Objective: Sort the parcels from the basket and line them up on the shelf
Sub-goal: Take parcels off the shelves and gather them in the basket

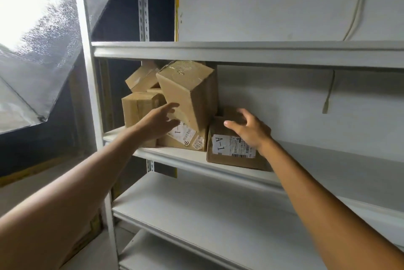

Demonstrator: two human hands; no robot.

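Note:
Several brown cardboard parcels crowd the left end of the middle shelf [218, 161]. A tall box [190, 92] leans tilted on top of a low parcel with an A-1 label [185, 138]. My left hand [157, 123] reaches up with fingers extended and touches the tilted box's lower front corner. To the right lies another A-1 parcel [229, 151], partly over the shelf's front edge. My right hand [249, 129] hovers over its top with fingers spread and lightly curved, gripping nothing. Behind stand two smaller boxes [140, 107], one above the other. The basket is out of view.
The white metal shelf unit has an upper shelf [240, 51] and lower shelves [196, 204] with nothing on them. A cable [328, 92] hangs on the back wall. A silver reflector umbrella [39, 40] stands at the left.

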